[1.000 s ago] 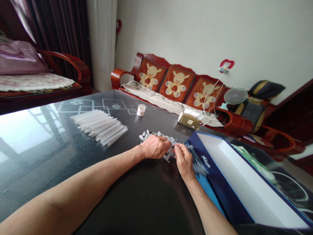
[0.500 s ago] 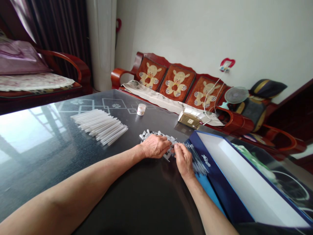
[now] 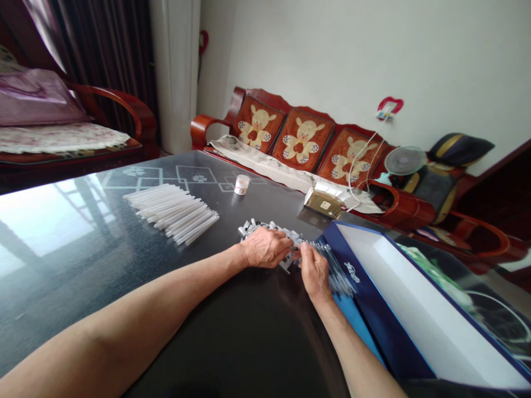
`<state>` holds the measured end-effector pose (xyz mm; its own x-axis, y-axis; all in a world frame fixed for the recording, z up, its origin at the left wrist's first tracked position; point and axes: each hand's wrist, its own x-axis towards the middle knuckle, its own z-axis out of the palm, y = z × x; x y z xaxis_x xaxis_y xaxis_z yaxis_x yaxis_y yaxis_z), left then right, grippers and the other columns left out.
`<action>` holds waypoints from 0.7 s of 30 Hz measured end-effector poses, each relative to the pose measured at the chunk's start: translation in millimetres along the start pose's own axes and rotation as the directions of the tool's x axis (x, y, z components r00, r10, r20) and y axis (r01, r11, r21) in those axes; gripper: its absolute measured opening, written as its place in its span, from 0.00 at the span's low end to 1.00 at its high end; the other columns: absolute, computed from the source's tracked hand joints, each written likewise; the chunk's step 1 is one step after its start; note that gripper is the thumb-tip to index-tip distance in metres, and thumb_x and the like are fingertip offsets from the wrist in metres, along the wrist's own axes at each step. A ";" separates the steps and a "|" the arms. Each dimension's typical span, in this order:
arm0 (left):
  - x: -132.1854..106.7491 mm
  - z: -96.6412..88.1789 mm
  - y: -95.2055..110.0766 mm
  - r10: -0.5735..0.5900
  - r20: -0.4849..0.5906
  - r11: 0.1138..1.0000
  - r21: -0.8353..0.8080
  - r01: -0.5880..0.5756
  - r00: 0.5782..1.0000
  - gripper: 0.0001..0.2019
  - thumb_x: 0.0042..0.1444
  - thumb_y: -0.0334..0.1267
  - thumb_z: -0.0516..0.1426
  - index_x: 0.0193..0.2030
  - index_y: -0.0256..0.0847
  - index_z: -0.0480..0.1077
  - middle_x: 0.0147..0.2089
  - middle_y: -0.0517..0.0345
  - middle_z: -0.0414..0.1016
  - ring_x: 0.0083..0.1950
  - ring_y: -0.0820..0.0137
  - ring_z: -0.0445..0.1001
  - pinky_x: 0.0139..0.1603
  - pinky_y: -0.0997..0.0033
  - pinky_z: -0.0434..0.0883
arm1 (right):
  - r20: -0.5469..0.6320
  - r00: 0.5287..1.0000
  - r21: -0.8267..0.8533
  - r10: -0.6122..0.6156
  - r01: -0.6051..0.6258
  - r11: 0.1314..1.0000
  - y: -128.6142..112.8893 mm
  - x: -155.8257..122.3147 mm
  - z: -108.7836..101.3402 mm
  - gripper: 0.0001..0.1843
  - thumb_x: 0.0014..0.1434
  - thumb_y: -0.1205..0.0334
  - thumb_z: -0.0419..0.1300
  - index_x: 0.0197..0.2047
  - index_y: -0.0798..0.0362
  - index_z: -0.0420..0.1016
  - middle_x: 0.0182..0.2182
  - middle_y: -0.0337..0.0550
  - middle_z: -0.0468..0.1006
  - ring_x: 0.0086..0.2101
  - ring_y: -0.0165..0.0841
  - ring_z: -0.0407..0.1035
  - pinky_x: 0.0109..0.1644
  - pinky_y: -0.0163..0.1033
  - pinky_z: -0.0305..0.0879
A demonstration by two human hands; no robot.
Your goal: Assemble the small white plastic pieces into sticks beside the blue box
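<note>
My left hand (image 3: 265, 248) rests curled on a heap of small white and grey plastic pieces (image 3: 258, 227) on the dark glossy table (image 3: 124, 276). My right hand (image 3: 314, 271) meets it from the right, fingertips pinched at the heap's edge on something too small to make out. A bundle of thin clear pieces (image 3: 338, 271) lies just right of that hand, against the blue box (image 3: 365, 298). What sits under my left palm is hidden.
A row of white tubes (image 3: 172, 209) lies at the table's left. A small white jar (image 3: 241, 184) and a gold packet (image 3: 321, 204) stand farther back. The open blue box with white lining fills the right side. A wooden sofa (image 3: 302, 138) and a small fan (image 3: 404, 161) stand behind.
Both hands stay at the heap with only slight finger movement. The view has shifted a little to the left.
</note>
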<state>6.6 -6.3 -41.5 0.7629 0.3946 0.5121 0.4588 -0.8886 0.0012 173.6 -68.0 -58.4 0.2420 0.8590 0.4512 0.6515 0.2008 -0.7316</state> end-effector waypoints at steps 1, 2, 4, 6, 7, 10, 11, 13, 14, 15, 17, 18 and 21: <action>-0.1 0.2 -0.3 0.001 -0.002 1.000 -0.002 -0.001 1.000 0.13 0.63 0.40 0.45 0.38 0.38 0.68 0.33 0.55 0.70 0.31 0.70 0.70 0.31 0.72 0.65 | 0.007 1.000 -0.007 -0.010 0.010 1.000 0.0 -0.1 -0.3 0.21 0.62 0.48 0.47 0.29 0.53 0.71 0.24 0.43 0.76 0.27 0.34 0.68 0.34 0.38 0.62; -0.1 0.4 -0.5 0.003 -0.005 1.000 -0.005 -0.003 1.000 0.13 0.63 0.40 0.45 0.38 0.38 0.68 0.32 0.55 0.70 0.31 0.70 0.70 0.31 0.72 0.65 | 0.016 1.000 -0.017 -0.026 0.026 1.000 0.1 -0.2 -0.5 0.20 0.61 0.48 0.48 0.30 0.53 0.71 0.24 0.43 0.76 0.28 0.34 0.68 0.34 0.37 0.62; -0.2 0.7 -0.8 0.013 -0.011 1.000 -0.009 -0.013 1.000 0.13 0.63 0.41 0.45 0.38 0.38 0.68 0.32 0.55 0.70 0.31 0.71 0.70 0.31 0.72 0.65 | 0.032 0.998 -0.041 -0.055 0.057 0.998 0.7 -0.2 -0.8 0.18 0.61 0.49 0.49 0.30 0.52 0.71 0.24 0.42 0.76 0.28 0.35 0.68 0.34 0.37 0.61; -0.2 0.7 -0.8 0.025 -0.016 1.000 -0.008 -0.025 1.000 0.13 0.63 0.40 0.45 0.37 0.39 0.68 0.32 0.56 0.70 0.30 0.70 0.70 0.31 0.71 0.65 | 0.033 0.997 -0.058 -0.063 0.065 0.996 2.0 0.0 -0.7 0.19 0.61 0.49 0.49 0.28 0.52 0.70 0.24 0.42 0.76 0.28 0.34 0.68 0.34 0.37 0.61; -0.2 0.6 -0.7 0.029 -0.018 1.000 -0.008 -0.030 0.999 0.13 0.63 0.40 0.45 0.37 0.39 0.68 0.32 0.56 0.70 0.30 0.70 0.69 0.31 0.71 0.65 | 0.031 0.998 -0.062 -0.060 0.062 0.996 2.8 0.2 -0.3 0.20 0.61 0.49 0.49 0.27 0.52 0.70 0.24 0.42 0.76 0.28 0.34 0.68 0.34 0.37 0.61; -0.1 0.2 -0.5 0.030 -0.020 0.999 -0.012 -0.030 0.999 0.13 0.63 0.41 0.45 0.37 0.39 0.68 0.31 0.56 0.70 0.30 0.71 0.69 0.31 0.71 0.64 | 0.029 0.999 -0.068 -0.044 0.046 0.997 5.3 0.8 1.1 0.21 0.61 0.47 0.48 0.27 0.52 0.70 0.24 0.43 0.76 0.28 0.34 0.68 0.34 0.37 0.62; -0.1 0.1 -0.5 0.028 -0.019 0.999 -0.015 -0.028 0.999 0.14 0.63 0.41 0.45 0.36 0.39 0.68 0.31 0.56 0.70 0.30 0.71 0.69 0.31 0.71 0.64 | 0.029 0.999 -0.069 -0.037 0.039 0.997 5.6 0.8 1.5 0.21 0.61 0.47 0.49 0.27 0.52 0.70 0.24 0.44 0.77 0.28 0.35 0.69 0.34 0.37 0.62; -0.2 0.2 -0.8 0.022 -0.014 1.000 -0.020 -0.023 1.000 0.14 0.63 0.41 0.44 0.37 0.38 0.68 0.31 0.56 0.70 0.29 0.71 0.69 0.31 0.71 0.65 | 0.027 0.999 -0.069 -0.027 0.029 0.997 4.8 0.3 1.8 0.21 0.62 0.47 0.48 0.28 0.52 0.71 0.24 0.44 0.77 0.28 0.35 0.69 0.34 0.37 0.62; -0.3 0.4 -1.2 0.020 -0.011 1.000 -0.021 -0.021 1.000 0.14 0.63 0.41 0.44 0.37 0.38 0.68 0.31 0.55 0.69 0.29 0.71 0.68 0.32 0.71 0.65 | 0.030 0.999 -0.064 -0.028 0.030 0.997 3.8 -0.1 1.7 0.21 0.62 0.47 0.48 0.28 0.52 0.71 0.24 0.44 0.77 0.28 0.35 0.69 0.34 0.37 0.63; -0.4 0.6 -1.6 0.020 -0.010 1.000 -0.020 -0.020 1.000 0.14 0.63 0.40 0.44 0.37 0.38 0.68 0.31 0.55 0.69 0.30 0.71 0.68 0.32 0.71 0.65 | 0.039 0.999 -0.058 -0.033 0.035 0.998 2.5 -0.4 1.4 0.21 0.62 0.47 0.48 0.29 0.52 0.71 0.25 0.44 0.77 0.28 0.35 0.70 0.34 0.37 0.63; -0.3 0.4 -2.3 0.033 -0.032 0.999 -0.012 -0.034 0.999 0.14 0.63 0.39 0.44 0.38 0.38 0.69 0.32 0.55 0.70 0.31 0.70 0.68 0.35 0.70 0.66 | 0.062 0.997 -0.041 -0.041 0.044 0.998 0.4 -0.7 0.8 0.20 0.61 0.46 0.49 0.31 0.53 0.72 0.26 0.43 0.78 0.29 0.35 0.70 0.34 0.37 0.63; 0.0 -0.1 -2.5 0.045 -0.067 0.999 -0.004 -0.045 0.997 0.14 0.63 0.39 0.44 0.40 0.39 0.69 0.34 0.53 0.70 0.34 0.69 0.69 0.38 0.68 0.67 | 0.062 0.998 -0.028 -0.031 0.033 0.999 0.0 -0.3 0.7 0.20 0.60 0.46 0.50 0.31 0.53 0.73 0.27 0.43 0.78 0.30 0.35 0.71 0.34 0.37 0.64; 2.7 -3.5 -2.0 0.030 -0.243 1.000 0.001 -0.030 0.970 0.15 0.63 0.42 0.45 0.47 0.39 0.69 0.44 0.48 0.71 0.44 0.65 0.69 0.48 0.63 0.66 | -0.030 0.995 0.084 0.093 -0.090 0.992 3.1 3.5 1.3 0.22 0.58 0.43 0.51 0.31 0.53 0.73 0.27 0.44 0.79 0.29 0.36 0.71 0.31 0.37 0.64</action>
<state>6.2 -4.2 -37.0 0.6428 0.2994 0.7051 0.4356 -0.9000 -0.0149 175.5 -63.7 -59.8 0.3226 0.8597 0.3961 0.5643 0.1613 -0.8096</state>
